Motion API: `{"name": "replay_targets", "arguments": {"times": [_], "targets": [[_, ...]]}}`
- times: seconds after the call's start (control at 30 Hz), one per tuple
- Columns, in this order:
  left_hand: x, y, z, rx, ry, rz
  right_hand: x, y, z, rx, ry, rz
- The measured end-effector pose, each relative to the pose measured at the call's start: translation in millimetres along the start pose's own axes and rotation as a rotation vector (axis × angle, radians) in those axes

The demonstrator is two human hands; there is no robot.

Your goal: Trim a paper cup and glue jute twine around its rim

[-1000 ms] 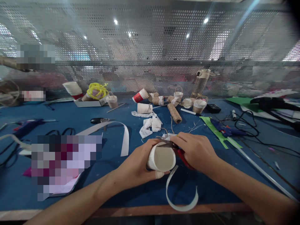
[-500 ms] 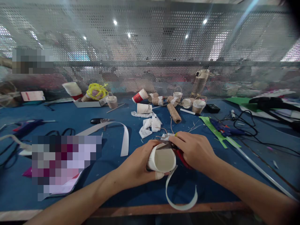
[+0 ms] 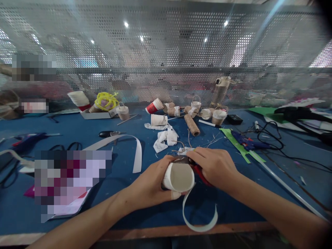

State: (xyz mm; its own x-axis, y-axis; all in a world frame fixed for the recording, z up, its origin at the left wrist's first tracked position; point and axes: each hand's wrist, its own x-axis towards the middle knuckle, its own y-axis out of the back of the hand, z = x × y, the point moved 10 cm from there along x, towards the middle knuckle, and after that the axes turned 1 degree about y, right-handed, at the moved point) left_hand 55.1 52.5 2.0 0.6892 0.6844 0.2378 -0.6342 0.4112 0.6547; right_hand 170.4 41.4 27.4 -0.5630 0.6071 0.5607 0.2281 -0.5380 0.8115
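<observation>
Paper cup (image 3: 178, 177) sits low centre over the blue table (image 3: 77, 135), lying sideways with its mouth toward the camera, no readable print on it. Left hand (image 3: 151, 181) is wrapped closed around the cup's side, thumb under the rim. Right hand (image 3: 216, 166) is closed on red-handled scissors (image 3: 193, 165), blades at the cup's top rim. A cut white strip (image 3: 198, 216) curls down from the cup past the table edge. Further back: twine spool (image 3: 192, 125), red cup (image 3: 155, 106), more small cups; any writing is too small to read.
</observation>
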Motion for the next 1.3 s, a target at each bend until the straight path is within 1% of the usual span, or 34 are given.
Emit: {"name": "replay_targets", "arguments": {"times": [0.4, 0.63, 0.77, 0.9, 1.03, 1.17, 1.3], "targets": [[-1.8, -1.3, -1.3, 0.041, -0.005, -0.014, 1.1, 2.0, -1.8, -0.015, 0.003, 0.003], [-1.2, -7.3, -4.2, 0.031, 0.032, -0.080, 0.2, 3.2, -4.7, -0.002, 0.016, 0.027], [0.0, -3.7, -2.2, -0.013, 0.043, -0.056, 0.3, 2.1, -3.3, 0.010, 0.000, 0.025], [0.4, -2.8, -3.5, -0.058, 0.061, -0.058, 0.7, -0.7, -1.1, 0.021, -0.027, 0.012], [1.3, -2.8, -3.7, -0.029, 0.047, -0.054, -0.2, -1.6, -2.4, 0.029, -0.016, 0.005], [2.1, -7.4, -6.5, 0.038, 0.056, -0.086, -1.1, -2.1, -3.6, 0.035, -0.006, 0.003], [2.0, -4.1, -3.6, -0.009, 0.050, -0.067, -1.6, -4.1, -0.1, 0.053, -0.035, 0.003]]}}
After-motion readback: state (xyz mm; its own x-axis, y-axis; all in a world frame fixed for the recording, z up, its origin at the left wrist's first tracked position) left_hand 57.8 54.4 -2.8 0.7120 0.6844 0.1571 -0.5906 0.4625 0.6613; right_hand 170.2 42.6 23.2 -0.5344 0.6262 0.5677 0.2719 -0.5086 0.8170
